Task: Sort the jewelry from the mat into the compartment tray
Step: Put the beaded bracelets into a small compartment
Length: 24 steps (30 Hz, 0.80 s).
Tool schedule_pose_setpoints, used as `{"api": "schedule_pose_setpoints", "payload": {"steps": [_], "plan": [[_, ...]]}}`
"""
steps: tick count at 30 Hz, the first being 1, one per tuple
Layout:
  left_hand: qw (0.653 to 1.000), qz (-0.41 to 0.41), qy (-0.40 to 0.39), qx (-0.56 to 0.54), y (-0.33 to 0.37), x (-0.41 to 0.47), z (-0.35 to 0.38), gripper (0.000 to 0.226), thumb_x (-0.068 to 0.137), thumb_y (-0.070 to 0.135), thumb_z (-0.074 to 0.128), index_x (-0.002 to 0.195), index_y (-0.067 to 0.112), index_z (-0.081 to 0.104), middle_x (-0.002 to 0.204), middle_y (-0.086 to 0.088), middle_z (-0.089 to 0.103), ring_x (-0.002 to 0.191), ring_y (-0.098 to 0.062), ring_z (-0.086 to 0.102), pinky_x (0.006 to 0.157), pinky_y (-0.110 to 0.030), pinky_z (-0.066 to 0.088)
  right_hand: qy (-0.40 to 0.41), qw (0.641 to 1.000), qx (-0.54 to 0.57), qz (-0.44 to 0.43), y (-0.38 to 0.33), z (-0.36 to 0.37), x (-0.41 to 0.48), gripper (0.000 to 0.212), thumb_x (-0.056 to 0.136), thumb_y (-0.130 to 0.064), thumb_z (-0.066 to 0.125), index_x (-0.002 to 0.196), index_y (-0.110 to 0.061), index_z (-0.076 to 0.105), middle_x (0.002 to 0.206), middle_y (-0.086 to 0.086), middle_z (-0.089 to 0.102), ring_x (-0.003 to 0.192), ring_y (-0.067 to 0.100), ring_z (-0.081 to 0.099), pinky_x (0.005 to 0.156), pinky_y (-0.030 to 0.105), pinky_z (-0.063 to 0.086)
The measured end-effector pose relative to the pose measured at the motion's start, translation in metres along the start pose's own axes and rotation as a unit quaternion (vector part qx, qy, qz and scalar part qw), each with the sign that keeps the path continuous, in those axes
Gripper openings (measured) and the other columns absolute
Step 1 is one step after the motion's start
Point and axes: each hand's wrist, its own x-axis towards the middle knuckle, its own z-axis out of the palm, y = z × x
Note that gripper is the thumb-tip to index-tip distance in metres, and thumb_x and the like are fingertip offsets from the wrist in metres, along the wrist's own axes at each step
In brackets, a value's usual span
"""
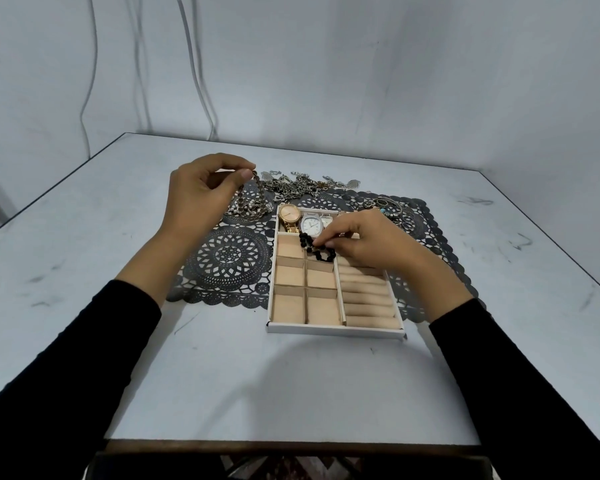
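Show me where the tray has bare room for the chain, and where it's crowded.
Free: the four square compartments bordered by the tray's near rim and the ring rolls, plus the square left of the bead bracelet. Crowded: the far strip with the watches, and where the right hand pinches the bracelet.

Grey table (222, 368) carries lace mat (229, 258), tray (333, 328).
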Motion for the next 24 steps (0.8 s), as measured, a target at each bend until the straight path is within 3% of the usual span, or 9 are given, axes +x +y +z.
{"api": "schedule_pose_setpoints", "payload": {"steps": [4,7,13,18,22,24], "plan": [[1.0,0.0,0.0,0.001,-0.001,0.0,0.0,0.016,0.088,0.017,0.071,0.086,0.033,0.073,0.073,0.02,0.072,0.064,-0.012,0.055,0.056,-0.021,0.041,-0.04,0.999,0.015,0.017,0.0,-0.009,-0.003,0.024,0.091,-0.01,0.061,0.103,-0.026,0.074,0.087,-0.021,0.067,0.081,-0.005,0.061,0.072,0.014,0.044],[1.0,-0.002,0.0,0.001,-0.001,0.0,0.0,0.016,0.088,0.018,0.071,0.085,0.034,0.073,0.074,0.019,0.073,0.067,-0.016,0.056,0.057,-0.025,0.042,-0.056,0.997,0.039,0.031,0.0,-0.013,-0.006,0.021,0.087,-0.013,0.068,0.101,-0.027,0.075,0.09,-0.015,0.071,0.089,0.003,0.065,0.081,0.023,0.05],[1.0,0.003,-0.001,-0.003,-0.003,0.0,0.0,0.02,0.087,0.02,0.071,0.082,0.039,0.074,0.079,0.013,0.074,0.073,-0.023,0.058,0.066,-0.037,0.046,-0.018,0.999,0.022,0.019,-0.004,-0.007,-0.004,0.017,0.079,-0.01,0.076,0.092,-0.021,0.078,0.086,-0.009,0.074,0.083,-0.001,0.066,0.078,0.012,0.049],[1.0,0.004,-0.005,0.002,-0.003,-0.001,0.001,0.017,0.088,0.019,0.071,0.085,0.035,0.073,0.067,0.017,0.07,0.058,-0.017,0.047,0.053,-0.026,0.037,0.001,1.0,0.006,0.021,-0.005,-0.001,-0.001,0.017,0.077,-0.013,0.078,0.092,-0.021,0.078,0.087,-0.007,0.075,0.083,0.0,0.067,0.08,0.015,0.052],[1.0,0.0,-0.005,0.0,-0.003,-0.001,0.0,0.016,0.088,0.019,0.071,0.086,0.034,0.074,0.067,0.016,0.07,0.061,-0.018,0.049,0.05,-0.022,0.036,0.013,0.999,0.028,0.016,-0.005,-0.002,-0.002,0.016,0.078,-0.014,0.077,0.093,-0.019,0.077,0.087,-0.006,0.075,0.083,0.003,0.068,0.082,0.021,0.054],[1.0,-0.004,-0.002,0.003,-0.003,0.0,0.0,0.015,0.088,0.019,0.071,0.087,0.033,0.074,0.066,0.018,0.07,0.058,-0.011,0.049,0.049,-0.019,0.037,0.031,0.998,0.054,0.012,-0.003,-0.001,-0.001,0.018,0.079,-0.012,0.076,0.096,-0.016,0.077,0.091,-0.004,0.074,0.087,0.007,0.069,0.085,0.024,0.054]]}}
